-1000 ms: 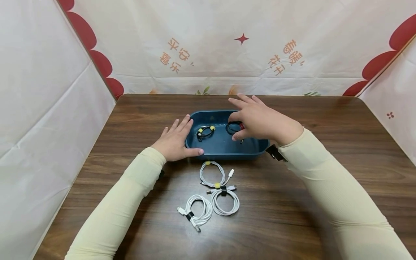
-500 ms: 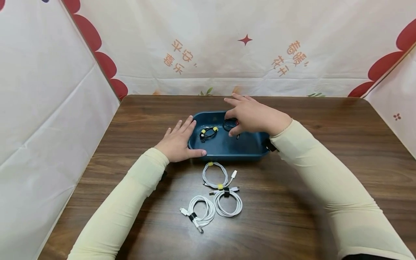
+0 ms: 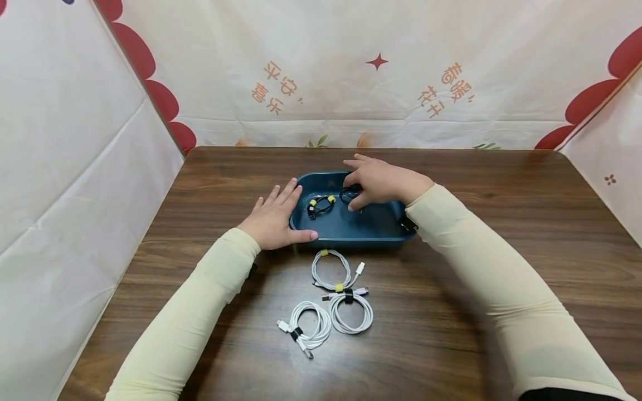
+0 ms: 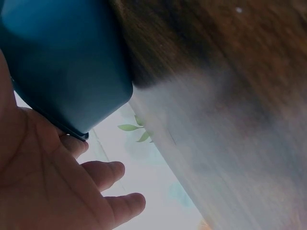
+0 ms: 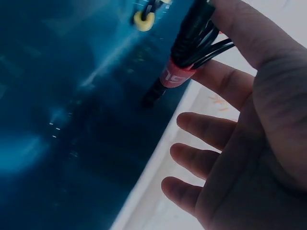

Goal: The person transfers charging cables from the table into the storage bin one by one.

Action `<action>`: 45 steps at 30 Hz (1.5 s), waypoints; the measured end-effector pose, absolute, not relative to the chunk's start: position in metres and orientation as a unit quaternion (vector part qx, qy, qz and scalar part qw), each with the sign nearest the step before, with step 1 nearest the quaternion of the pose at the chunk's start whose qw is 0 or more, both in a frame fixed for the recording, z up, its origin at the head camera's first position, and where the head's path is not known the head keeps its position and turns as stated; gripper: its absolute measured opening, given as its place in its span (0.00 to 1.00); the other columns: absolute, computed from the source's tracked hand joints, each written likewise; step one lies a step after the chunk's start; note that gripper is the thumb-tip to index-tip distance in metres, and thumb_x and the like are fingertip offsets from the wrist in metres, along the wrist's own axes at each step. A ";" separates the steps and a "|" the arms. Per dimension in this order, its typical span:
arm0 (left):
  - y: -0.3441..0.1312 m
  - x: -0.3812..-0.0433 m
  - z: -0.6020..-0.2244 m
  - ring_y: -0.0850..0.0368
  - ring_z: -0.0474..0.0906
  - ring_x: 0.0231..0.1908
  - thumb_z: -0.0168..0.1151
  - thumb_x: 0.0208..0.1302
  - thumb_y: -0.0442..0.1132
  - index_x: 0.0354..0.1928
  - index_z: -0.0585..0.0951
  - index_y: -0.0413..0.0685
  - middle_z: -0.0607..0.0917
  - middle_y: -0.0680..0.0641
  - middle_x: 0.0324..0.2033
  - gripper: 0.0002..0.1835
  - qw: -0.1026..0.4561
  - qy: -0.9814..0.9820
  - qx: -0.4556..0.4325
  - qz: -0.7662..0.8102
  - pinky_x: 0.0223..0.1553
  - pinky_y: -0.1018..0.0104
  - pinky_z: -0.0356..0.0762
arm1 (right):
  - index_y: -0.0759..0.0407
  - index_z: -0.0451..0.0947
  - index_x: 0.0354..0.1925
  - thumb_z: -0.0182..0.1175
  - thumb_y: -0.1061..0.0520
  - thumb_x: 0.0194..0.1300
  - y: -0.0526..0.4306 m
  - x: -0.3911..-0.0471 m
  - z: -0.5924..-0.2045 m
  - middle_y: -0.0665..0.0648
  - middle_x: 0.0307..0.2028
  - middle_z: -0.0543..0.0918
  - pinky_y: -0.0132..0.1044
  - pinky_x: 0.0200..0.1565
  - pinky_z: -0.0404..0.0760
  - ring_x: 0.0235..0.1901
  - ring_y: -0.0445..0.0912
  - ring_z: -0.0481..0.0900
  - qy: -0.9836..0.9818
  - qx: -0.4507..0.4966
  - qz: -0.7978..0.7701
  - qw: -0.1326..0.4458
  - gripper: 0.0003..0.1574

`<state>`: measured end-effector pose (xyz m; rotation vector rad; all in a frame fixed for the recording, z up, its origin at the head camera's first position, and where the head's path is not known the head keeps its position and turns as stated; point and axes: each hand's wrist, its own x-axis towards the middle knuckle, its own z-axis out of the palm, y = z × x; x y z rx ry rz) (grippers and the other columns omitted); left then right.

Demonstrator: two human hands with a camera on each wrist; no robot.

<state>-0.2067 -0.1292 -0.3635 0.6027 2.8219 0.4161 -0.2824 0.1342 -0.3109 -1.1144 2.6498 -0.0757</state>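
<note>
Three white cables (image 3: 328,295) lie nearest on the counter (image 3: 476,267). Beyond, the left hand (image 3: 273,220) rests flat, fingers straight, against the blue tray (image 3: 371,228). The right hand (image 3: 381,181) has sunk lower into the tray since a second ago, fingers pinching the black cable (image 5: 196,40), nearly set down.

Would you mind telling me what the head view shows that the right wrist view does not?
Only the head view shows the left hand resting flat against the tray's left end and three white coiled cables on the table. Only the right wrist view shows the red band on the black cable. Both show the right hand, the black cable it pinches, and the blue tray.
</note>
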 end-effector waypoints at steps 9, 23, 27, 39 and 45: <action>-0.129 -0.207 -0.363 0.38 0.36 0.76 0.55 0.58 0.76 0.80 0.43 0.51 0.35 0.51 0.78 0.60 0.111 0.962 0.207 0.142 0.69 0.33 0.40 | 0.57 0.82 0.57 0.72 0.42 0.59 0.131 -0.288 -0.327 0.70 0.74 0.55 0.62 0.68 0.54 0.74 0.68 0.42 0.915 -0.374 -0.032 0.145 0.33; -0.130 -0.207 -0.363 0.37 0.36 0.76 0.55 0.58 0.76 0.80 0.43 0.51 0.36 0.50 0.78 0.60 0.106 0.962 0.209 0.140 0.68 0.32 0.42 | 0.51 0.83 0.57 0.70 0.33 0.56 0.121 -0.286 -0.339 0.66 0.75 0.53 0.67 0.68 0.48 0.74 0.65 0.45 0.933 -0.339 0.008 0.122 0.37; -0.131 -0.206 -0.363 0.37 0.37 0.76 0.54 0.57 0.77 0.80 0.43 0.51 0.36 0.50 0.78 0.60 0.104 0.962 0.210 0.137 0.68 0.32 0.42 | 0.51 0.82 0.58 0.69 0.32 0.56 0.120 -0.286 -0.339 0.65 0.76 0.50 0.66 0.68 0.47 0.75 0.64 0.43 0.934 -0.336 0.003 0.125 0.38; -0.130 -0.207 -0.363 0.37 0.37 0.76 0.54 0.58 0.76 0.80 0.43 0.51 0.35 0.51 0.78 0.59 0.105 0.963 0.209 0.136 0.68 0.33 0.42 | 0.52 0.76 0.65 0.67 0.35 0.62 0.121 -0.288 -0.324 0.65 0.77 0.45 0.66 0.69 0.42 0.76 0.64 0.34 0.927 -0.332 -0.012 0.175 0.39; -0.130 -0.206 -0.364 0.38 0.36 0.76 0.55 0.58 0.76 0.80 0.44 0.51 0.36 0.51 0.78 0.59 0.112 0.962 0.204 0.143 0.69 0.33 0.42 | 0.54 0.74 0.67 0.65 0.34 0.63 0.125 -0.272 -0.301 0.63 0.78 0.44 0.65 0.69 0.41 0.76 0.61 0.32 0.927 -0.343 -0.015 0.149 0.43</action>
